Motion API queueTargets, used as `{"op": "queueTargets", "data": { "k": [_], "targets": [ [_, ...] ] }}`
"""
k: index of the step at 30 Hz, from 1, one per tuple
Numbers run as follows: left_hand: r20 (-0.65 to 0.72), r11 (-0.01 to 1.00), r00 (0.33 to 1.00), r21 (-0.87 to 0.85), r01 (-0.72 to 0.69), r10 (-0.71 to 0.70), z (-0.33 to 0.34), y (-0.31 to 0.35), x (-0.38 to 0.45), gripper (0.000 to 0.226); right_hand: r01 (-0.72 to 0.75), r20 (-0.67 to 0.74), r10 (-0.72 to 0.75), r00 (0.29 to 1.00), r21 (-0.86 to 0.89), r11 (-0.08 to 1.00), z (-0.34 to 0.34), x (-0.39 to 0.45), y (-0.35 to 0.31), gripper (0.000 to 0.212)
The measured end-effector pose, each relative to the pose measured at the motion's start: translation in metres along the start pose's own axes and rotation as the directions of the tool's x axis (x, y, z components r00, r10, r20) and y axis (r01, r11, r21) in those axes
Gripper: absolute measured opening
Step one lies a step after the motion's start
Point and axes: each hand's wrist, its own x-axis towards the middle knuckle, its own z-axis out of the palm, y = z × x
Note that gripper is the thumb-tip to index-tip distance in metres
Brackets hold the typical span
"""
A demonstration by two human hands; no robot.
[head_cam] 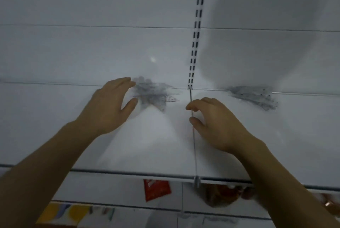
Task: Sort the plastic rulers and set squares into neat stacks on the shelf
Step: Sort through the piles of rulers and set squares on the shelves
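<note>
Scattered pile of rulers and set squares (155, 94), centre frame on white shelf (55, 117); clear plastic, likely light, stiff, slippery; grip by edges; left hand (110, 106) spread wide beside it, right hand (213, 122) loosely curled, empty.

Dim, bluish light, a broad soft shadow upper right, motion blur throughout, and wide-angle bending at the edges.

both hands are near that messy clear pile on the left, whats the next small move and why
Probably bring the left hand and right hand in onto the scattered pile and square it up. Both hands are open and hold nothing, the left fingertips beside the pile's edge, the right short of it. The clear pieces fan out at odd angles, while the second pile past the divider looks more gathered.
</note>
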Motion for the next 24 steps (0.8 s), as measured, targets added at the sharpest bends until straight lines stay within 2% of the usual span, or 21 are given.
{"op": "queueTargets", "data": {
  "k": [2,5,11,18,24],
  "targets": [
    [-0.011,0.994,0.995,0.054,0.097,-0.096,-0.022,-0.040,-0.032,0.063,0.093,0.063,-0.091,0.994,-0.014,0.996,0.014,0.016,-0.045,0.036],
    [0.009,0.970,0.976,0.116,0.215,-0.217,-0.057,-0.103,-0.082,0.071,0.230,0.155,-0.222,0.963,-0.035,0.973,0.040,0.037,-0.115,0.043],
    [-0.016,0.919,0.932,0.160,0.360,-0.362,-0.135,-0.227,-0.173,0.071,0.441,0.366,-0.400,0.841,-0.035,0.897,0.098,0.059,-0.269,0.060],
    [-0.107,0.842,0.863,0.191,0.505,-0.494,-0.202,-0.336,-0.263,0.069,0.616,0.370,-0.569,0.734,-0.010,0.788,0.161,0.090,-0.424,0.056],
    [-0.150,0.770,0.806,0.240,0.592,-0.573,-0.252,-0.405,-0.322,0.070,0.744,0.455,-0.674,0.581,0.037,0.667,0.197,0.116,-0.533,0.058]
  ]
}}
